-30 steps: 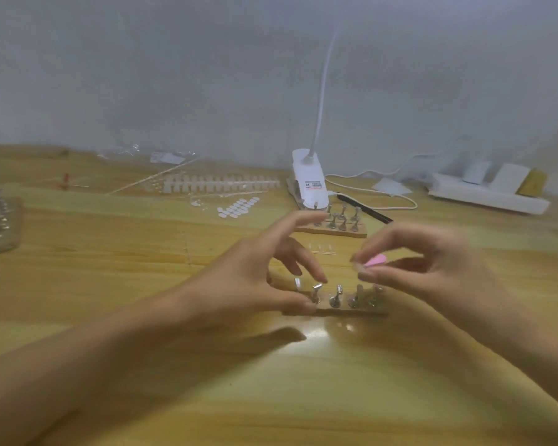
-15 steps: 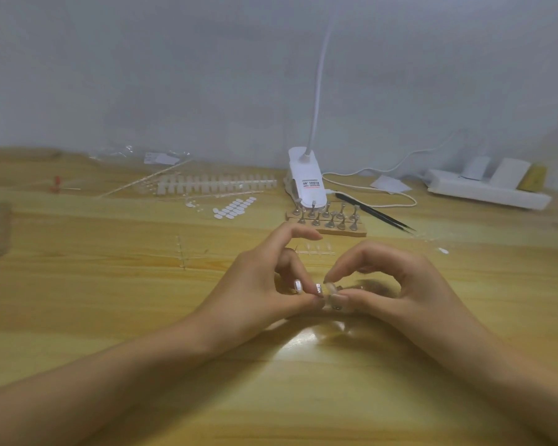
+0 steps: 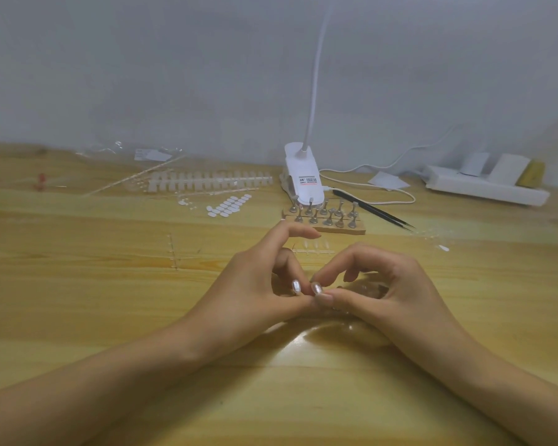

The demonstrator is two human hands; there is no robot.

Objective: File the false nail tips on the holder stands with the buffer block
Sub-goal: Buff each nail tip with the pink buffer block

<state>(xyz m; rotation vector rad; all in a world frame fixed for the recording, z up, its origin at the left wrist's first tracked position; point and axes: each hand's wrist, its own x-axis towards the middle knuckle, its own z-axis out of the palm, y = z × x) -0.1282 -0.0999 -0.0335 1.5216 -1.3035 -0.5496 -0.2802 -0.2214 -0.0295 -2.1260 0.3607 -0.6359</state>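
The first nail tip (image 3: 295, 287) and the second nail tip (image 3: 316, 288) stand side by side at the centre of the table (image 3: 78, 284), between the two hands, and their mount is hidden by the fingers. Likely fault: sideways pressure from crowded fingertips could lever a tip off its mount or tilt it. A loose mount could also slide on the smooth wood. The buffer block is not visible, so filing contact cannot be confirmed. Both tips are small, oval, pale and glossy, each showing a bright reflection. The right hand (image 3: 390, 284) pinches the second nail tip between thumb and index finger, with the other fingers curled. The left hand (image 3: 261, 284) curls thumb and middle finger close to the first nail tip with the index finger arched above. Whether it grips anything cannot be determined. At 12 o'clock lies a clear strip of tips (image 3: 313, 247), near enough to be swept aside. Beyond it are a wooden holder (image 3: 326, 220) with metal stands and a lamp clip (image 3: 302, 175). Tweezers (image 3: 374, 214) lie at 1 o'clock and white sticky tabs (image 3: 229, 204) at 11 o'clock.
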